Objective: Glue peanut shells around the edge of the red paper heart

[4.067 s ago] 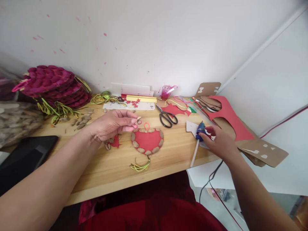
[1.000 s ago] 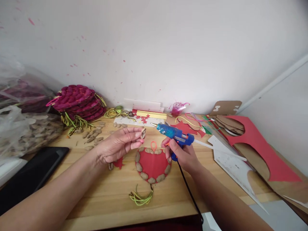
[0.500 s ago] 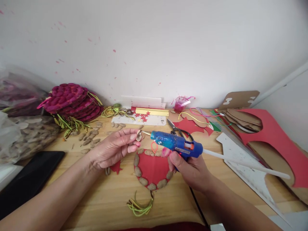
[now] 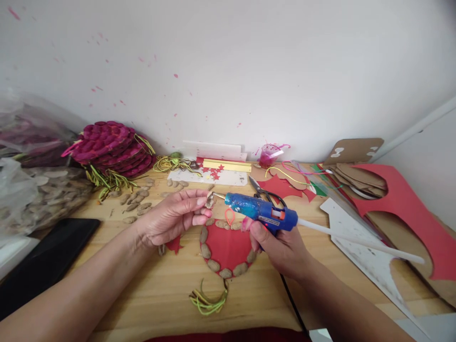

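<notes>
Between its thumb and fingers, my left hand [image 4: 181, 212] pinches a small peanut shell [image 4: 210, 201], hollow side showing. My right hand [image 4: 276, 240] grips a blue glue gun [image 4: 261, 211], whose metal nozzle [image 4: 218, 195] points left at the shell. A white glue stick [image 4: 359, 242] juts from the gun's back. Below the hands lies a red round piece [image 4: 228, 249] edged with peanut shells, with an orange loop [image 4: 230, 216] at its top and a green yarn tassel [image 4: 209, 301] at its bottom. Part of its right edge is behind my right hand.
Loose peanut shells [image 4: 133, 202] and a stack of magenta pieces [image 4: 110, 147] are at left, beside a bag of shells [image 4: 53, 194] and a black phone-like slab [image 4: 50, 266]. Scissors [image 4: 267, 192] lie behind the gun. Red sheet [image 4: 402, 204] and cardboard [image 4: 392, 228] cover the right side.
The shell and glue gun nozzle have shifted slightly right in view, and the nozzle tip now appears at the shell's hollow. Both hands keep their holds. The whole view has shifted a little.
</notes>
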The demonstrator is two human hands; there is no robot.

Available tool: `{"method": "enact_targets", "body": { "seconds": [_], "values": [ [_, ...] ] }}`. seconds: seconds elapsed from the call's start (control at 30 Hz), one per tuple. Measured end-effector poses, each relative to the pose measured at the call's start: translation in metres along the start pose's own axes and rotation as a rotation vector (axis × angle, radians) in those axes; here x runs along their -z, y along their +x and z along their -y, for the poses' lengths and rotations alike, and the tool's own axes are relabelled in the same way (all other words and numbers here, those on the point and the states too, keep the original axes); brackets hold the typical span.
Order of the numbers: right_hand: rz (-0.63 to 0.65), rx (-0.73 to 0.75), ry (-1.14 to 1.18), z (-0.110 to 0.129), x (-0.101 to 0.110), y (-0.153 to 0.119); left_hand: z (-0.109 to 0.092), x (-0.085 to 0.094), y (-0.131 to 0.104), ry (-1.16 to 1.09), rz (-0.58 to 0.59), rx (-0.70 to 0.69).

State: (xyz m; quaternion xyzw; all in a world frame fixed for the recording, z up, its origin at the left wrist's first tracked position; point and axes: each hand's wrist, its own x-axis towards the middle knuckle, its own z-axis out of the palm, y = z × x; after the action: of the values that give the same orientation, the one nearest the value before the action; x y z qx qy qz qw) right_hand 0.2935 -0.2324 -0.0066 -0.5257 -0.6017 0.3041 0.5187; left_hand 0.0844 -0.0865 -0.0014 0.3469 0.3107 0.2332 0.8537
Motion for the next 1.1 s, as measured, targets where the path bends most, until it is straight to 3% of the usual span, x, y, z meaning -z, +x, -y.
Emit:
{"method": "enact_targets", "body": {
  "seconds": [1.1],
  "values": [
    [-0.002, -0.078, -0.021, -0.0033, 0.0023, -0.0023, 0.0036, 0.0043, 0.0022, -0.017, 0.097, 0.002]
  ]
}}
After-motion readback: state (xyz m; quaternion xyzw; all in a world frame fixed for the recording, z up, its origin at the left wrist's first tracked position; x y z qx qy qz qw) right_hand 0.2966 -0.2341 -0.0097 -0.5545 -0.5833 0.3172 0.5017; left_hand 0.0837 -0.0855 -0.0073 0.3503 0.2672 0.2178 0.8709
